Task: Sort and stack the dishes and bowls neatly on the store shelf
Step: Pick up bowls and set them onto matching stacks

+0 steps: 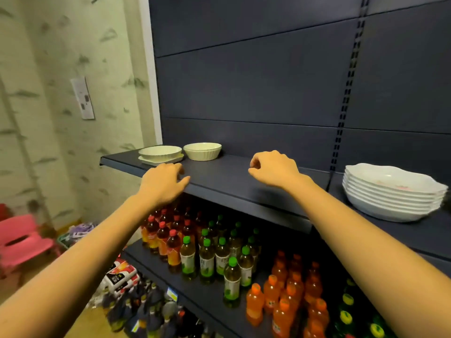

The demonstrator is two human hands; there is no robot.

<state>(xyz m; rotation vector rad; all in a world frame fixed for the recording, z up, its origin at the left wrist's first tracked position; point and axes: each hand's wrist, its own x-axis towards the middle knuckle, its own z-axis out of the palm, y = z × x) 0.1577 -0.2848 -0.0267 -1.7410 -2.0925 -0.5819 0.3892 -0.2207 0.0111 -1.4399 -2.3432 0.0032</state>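
A dark blue shelf [219, 178] holds the dishes. At its far left a shallow cream bowl [159, 151] sits on a pale square plate [148, 161]. Just right of it stands a ribbed cream bowl [202, 151] on its own. On the shelf section to the right sits a stack of several white scalloped plates [390, 191]. My left hand [163, 182] hovers over the shelf's front edge, just in front of the square plate, fingers spread and holding nothing. My right hand [273, 169] hangs over the bare middle of the shelf, fingers loosely curled, with nothing in it.
Below are shelves of drink bottles: red-capped [168, 237], green-capped [219, 254] and orange [288, 296]. A pink plastic chair [22, 242] stands at the left by the wallpapered wall. Packaged goods [122, 279] lie on the floor.
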